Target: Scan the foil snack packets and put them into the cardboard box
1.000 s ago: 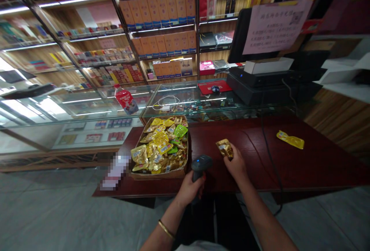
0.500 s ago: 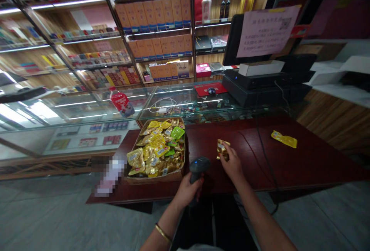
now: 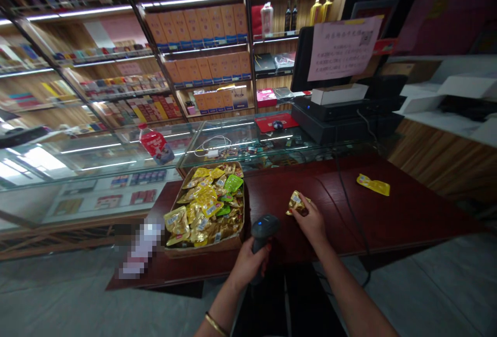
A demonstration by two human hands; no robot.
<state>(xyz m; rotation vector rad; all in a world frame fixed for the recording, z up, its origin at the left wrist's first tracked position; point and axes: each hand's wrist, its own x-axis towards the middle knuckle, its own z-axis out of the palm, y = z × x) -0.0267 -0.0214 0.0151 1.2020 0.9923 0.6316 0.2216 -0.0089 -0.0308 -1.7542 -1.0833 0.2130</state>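
Observation:
My left hand is wrapped round the handle of a dark barcode scanner, whose head shows a small blue light. In my right hand is a small gold snack packet, gripped between thumb and fingers just over the table. To the left of the scanner stands an open cardboard box, piled with gold, yellow and green packets. Farther right, a yellow packet lies flat on the dark red wooden table.
A black cable crosses the table right of my hand. Behind stand a glass display counter, a red-labelled bottle, a mouse on a red mat, and a monitor bearing a paper notice. A blurred-out item sits at the left table edge.
The gold packet has turned and tilted in my right hand, showing more of its face. The whole view has shifted slightly; my left hand still holds the scanner.

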